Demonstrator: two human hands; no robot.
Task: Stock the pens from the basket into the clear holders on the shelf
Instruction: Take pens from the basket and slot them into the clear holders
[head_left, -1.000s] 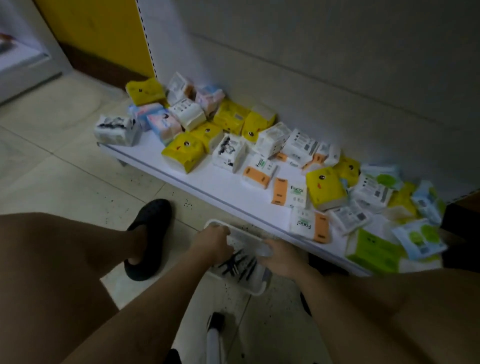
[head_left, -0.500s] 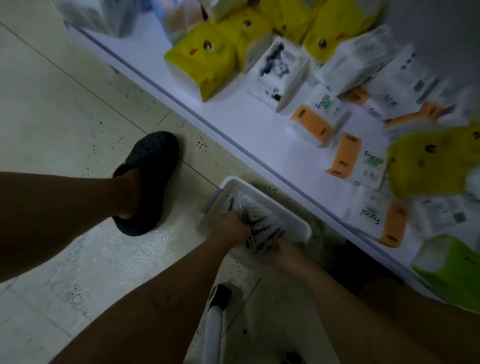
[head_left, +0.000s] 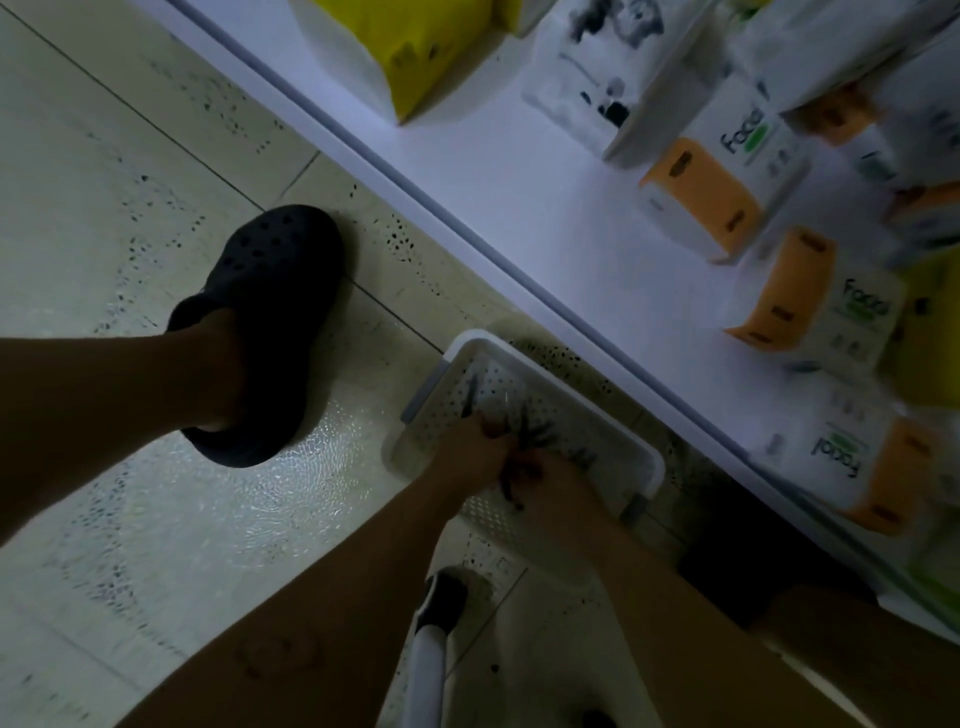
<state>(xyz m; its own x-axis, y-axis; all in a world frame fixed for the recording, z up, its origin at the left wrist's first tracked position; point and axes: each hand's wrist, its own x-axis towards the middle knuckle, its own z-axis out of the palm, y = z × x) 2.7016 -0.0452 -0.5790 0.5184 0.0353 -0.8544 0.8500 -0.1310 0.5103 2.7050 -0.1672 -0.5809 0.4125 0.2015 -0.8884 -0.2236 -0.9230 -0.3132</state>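
White plastic, full of small holes: that is the basket (head_left: 563, 387), sitting on the tiled floor (head_left: 156, 156) just beside the front edge of the low shelf (head_left: 493, 171). I have both hands down in it. The pens (head_left: 535, 434) are a dark bunch in the middle of the basket. Their far ends fan out towards the shelf and their near ends poke out between my two hands, so the bunch's long axis runs roughly from me towards the shelf edge.

My left hand (head_left: 467, 457) is curled round the bunch from its left side and grips it. My right hand (head_left: 561, 486) sits against the same bunch from the right. Its back is towards the camera and its fingers are tucked under, so I cannot tell whether it has closed on anything. The picture is dim and smeared here.

One stray pen (head_left: 471, 397) lies apart, further into the basket on the left, its length also pointing towards the shelf. It is nearer my left hand.

I judge the next move to be a straight lift with the bunch kept along that axis, so the fanned ends don't catch the basket's rim. The clear holders are not in view, only tissue packs (head_left: 701, 202) on the shelf, so I'd have to look up to find them.
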